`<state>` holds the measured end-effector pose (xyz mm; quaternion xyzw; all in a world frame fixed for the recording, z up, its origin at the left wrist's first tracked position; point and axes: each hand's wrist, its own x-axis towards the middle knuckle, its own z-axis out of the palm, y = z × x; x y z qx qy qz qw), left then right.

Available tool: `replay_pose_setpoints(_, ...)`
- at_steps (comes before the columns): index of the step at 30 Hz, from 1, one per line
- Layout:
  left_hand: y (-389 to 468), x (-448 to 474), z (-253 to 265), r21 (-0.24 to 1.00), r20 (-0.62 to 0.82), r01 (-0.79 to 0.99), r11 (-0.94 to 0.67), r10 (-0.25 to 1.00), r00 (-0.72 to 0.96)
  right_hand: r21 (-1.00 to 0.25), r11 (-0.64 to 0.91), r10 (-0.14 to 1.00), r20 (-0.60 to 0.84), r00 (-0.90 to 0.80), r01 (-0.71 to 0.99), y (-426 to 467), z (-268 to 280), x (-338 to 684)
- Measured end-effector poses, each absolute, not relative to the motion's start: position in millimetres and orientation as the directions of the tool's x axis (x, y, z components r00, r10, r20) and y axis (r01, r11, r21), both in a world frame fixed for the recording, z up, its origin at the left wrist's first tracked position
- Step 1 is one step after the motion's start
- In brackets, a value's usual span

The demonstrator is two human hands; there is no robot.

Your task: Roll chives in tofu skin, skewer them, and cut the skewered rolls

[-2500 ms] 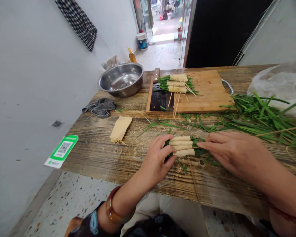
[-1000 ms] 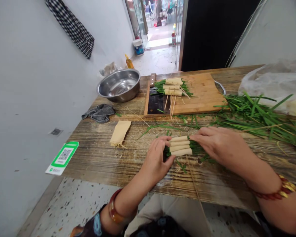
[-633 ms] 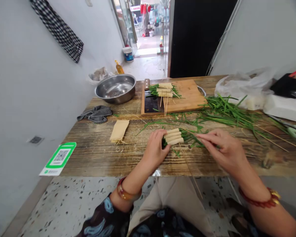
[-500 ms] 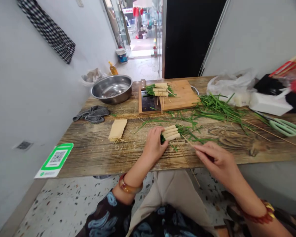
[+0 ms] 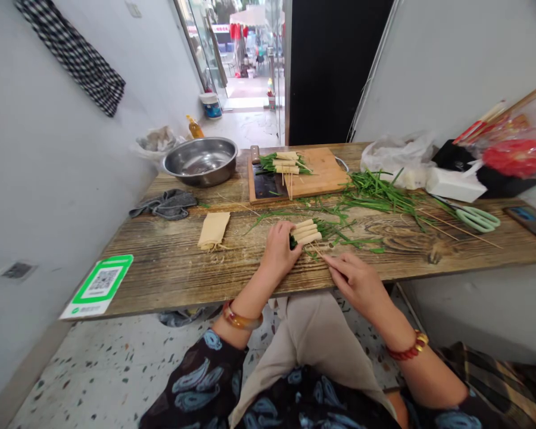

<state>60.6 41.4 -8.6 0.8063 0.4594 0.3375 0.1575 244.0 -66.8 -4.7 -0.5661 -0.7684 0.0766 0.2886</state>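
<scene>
My left hand is closed around the left end of a row of pale tofu-skin rolls with green chives sticking out of them. The rolls lie side by side on the wooden table. Just in front of them, my right hand pinches a thin bamboo skewer, its tip against the nearest roll; how deep it goes I cannot tell. To the left lies a stack of tofu-skin sheets. Finished-looking skewered rolls rest on the cutting board beside a cleaver.
Loose chives and bare skewers lie at the right, near green-handled scissors and a phone. A steel basin and grey cloth sit at the left. Plastic bags stand at the back right.
My right hand has moved left, closer to the rolls, with the skewer. My left hand stays on the rolls. The view has shifted right, showing the phone.
</scene>
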Motion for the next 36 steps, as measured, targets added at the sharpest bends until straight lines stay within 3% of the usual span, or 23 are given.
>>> replay_pose_setpoints(17,40.5,60.6,-7.5,0.567,0.384,0.639,-0.52,0.853,0.353,-0.38,0.351,0.919,0.316,-0.237,0.856,-61.5,-8.8,241.2)
replay_pose_setpoints(36,41.2,60.0,-10.3,0.571,0.385,0.641,-0.514,0.857,0.344,-0.389,0.272,0.957,0.209,-0.203,0.88,-58.5,-3.7,235.2)
